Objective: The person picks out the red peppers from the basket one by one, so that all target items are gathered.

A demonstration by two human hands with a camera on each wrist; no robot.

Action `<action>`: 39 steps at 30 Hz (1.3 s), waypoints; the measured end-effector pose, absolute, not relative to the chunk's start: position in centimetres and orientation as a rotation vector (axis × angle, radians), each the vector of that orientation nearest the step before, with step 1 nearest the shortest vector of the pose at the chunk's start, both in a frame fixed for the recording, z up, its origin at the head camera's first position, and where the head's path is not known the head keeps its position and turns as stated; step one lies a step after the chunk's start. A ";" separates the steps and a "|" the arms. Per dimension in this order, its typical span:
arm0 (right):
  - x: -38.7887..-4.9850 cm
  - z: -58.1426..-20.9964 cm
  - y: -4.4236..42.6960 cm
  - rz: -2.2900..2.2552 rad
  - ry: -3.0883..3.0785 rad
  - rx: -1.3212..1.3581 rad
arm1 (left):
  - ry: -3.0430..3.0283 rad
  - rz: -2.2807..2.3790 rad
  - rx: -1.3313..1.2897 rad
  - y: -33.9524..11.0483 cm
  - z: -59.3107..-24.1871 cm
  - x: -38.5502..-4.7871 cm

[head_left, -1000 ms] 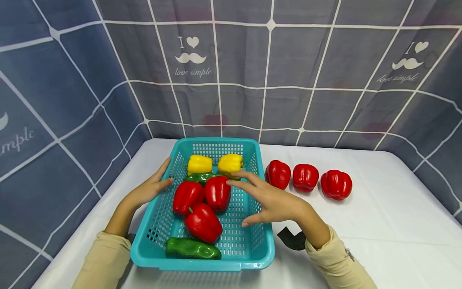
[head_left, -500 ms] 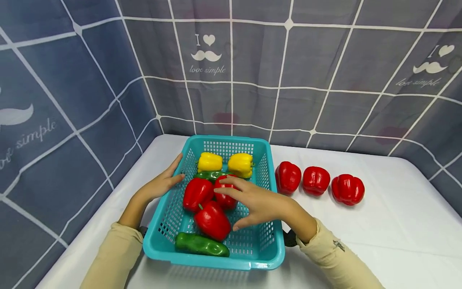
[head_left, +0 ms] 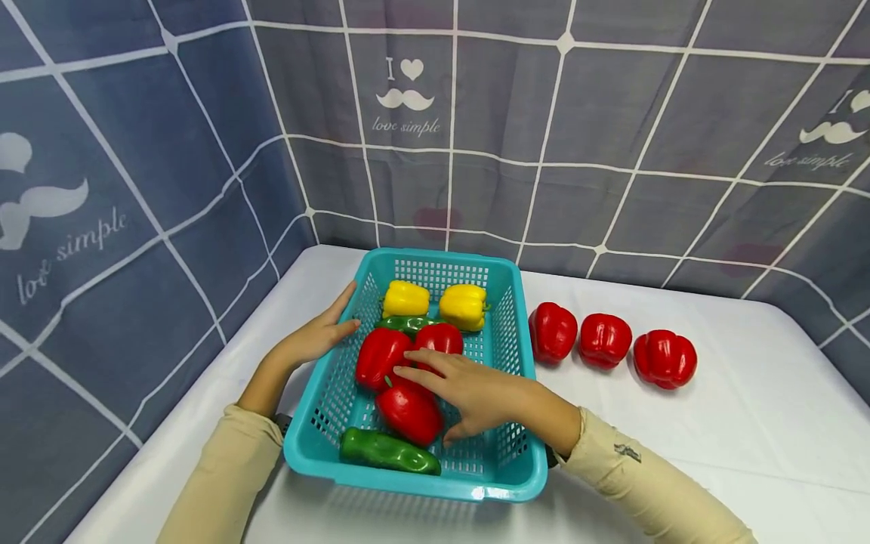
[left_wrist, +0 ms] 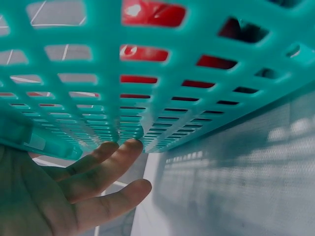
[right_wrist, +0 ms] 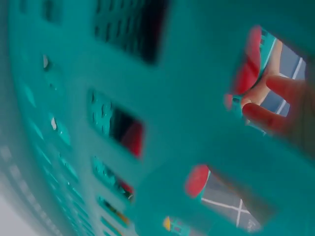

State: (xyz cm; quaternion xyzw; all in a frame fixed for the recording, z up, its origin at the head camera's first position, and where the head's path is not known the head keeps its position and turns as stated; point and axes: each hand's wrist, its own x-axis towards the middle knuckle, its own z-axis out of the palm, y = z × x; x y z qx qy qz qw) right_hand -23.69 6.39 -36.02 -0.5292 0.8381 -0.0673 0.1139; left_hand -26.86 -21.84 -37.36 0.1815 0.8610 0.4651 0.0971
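Note:
A turquoise perforated basket (head_left: 414, 488) stands on the white-covered table. My left hand (head_left: 314, 338) lies along its left rim with the thumb over the edge; in the left wrist view the left fingers (left_wrist: 106, 169) are extended beside the outer wall. Over the basket's right half hovers my right hand (head_left: 479, 389), fingers spread above the lower red bell pepper (head_left: 410, 412) and the upper right red pepper (head_left: 442, 338), which it partly covers. Whether it touches either is unclear. Another red pepper (head_left: 382, 358) sits to their left. The basket wall blocks much of the right wrist view.
Inside the basket are two yellow bell peppers (head_left: 405, 299), a long green pepper (head_left: 390, 451) at the front and another green pepper (head_left: 406, 324) behind the reds. Three red bell peppers (head_left: 605, 341) stand in a row right of the basket. A grey checked curtain (head_left: 503, 98) rises behind.
My right hand has moved lower and leftward over the red peppers in the basket. The left hand keeps its place at the rim. The whole view has shifted slightly.

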 end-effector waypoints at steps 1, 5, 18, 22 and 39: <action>-23.6 -36.0 6.4 -0.181 2.464 -1.561 | 2.550 1.374 0.539 -21.8 -37.3 -26.9; -23.5 -36.0 6.2 -0.115 2.480 -1.608 | 2.544 1.368 0.540 -21.8 -37.0 -27.1; -23.7 -36.1 6.0 -0.064 2.518 -1.624 | 2.557 1.355 0.531 -21.8 -36.9 -27.1; -23.7 -36.3 5.9 -0.018 2.531 -1.648 | 2.563 1.348 0.530 -21.9 -37.0 -27.1; -23.4 -36.4 6.5 -0.201 2.538 -1.614 | 2.555 1.363 0.543 -21.8 -37.2 -26.8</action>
